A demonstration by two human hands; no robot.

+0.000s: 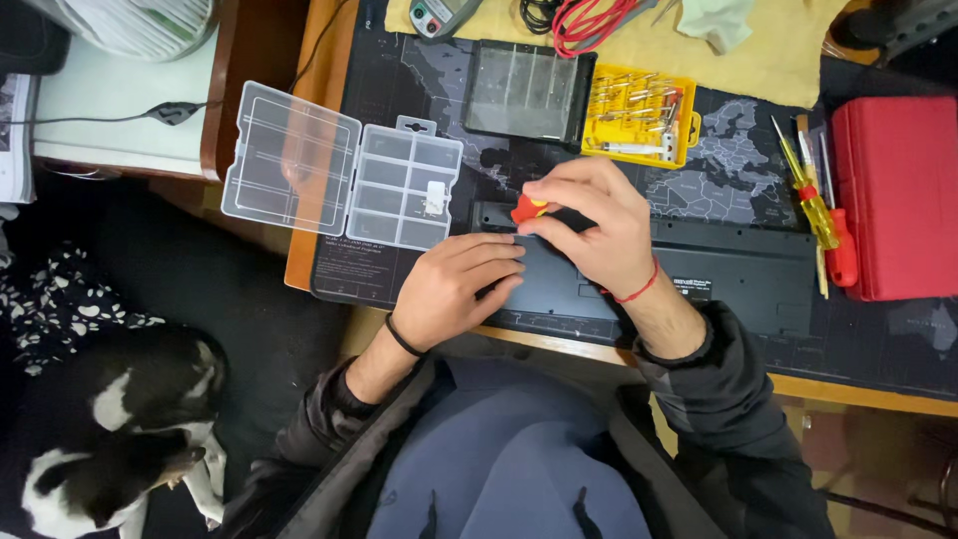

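- At the near edge of the desk, a black keyboard is seen lying face down on a dark world-map desk mat, its far edge parallel to the desk edge
- Right hand is clenched around a red-and-yellow screwdriver; only the handle end is seen past the fingers, the tip is hidden, held over the left part of the keyboard's back
- Left hand is laid flat, palm down, fingers released and spread on the keyboard's left end, grasping nothing; a black band is worn at the wrist
- A red cord bracelet is worn at the right wrist
- Left of the hands, a clear plastic compartment box lies open, lid folded out over the desk edge; one small white item sits in a compartment
- Beyond the hands, an open bit set is noted: dark lid beside a yellow tray of metal bits
- Right of the keyboard, a yellow-handled screwdriver and a red-handled tool lie just beside a closed red case
- At the far edge, a beige cloth carries red and black test leads and part of a multimeter
- On the floor at lower left, a black-and-white dog is lying
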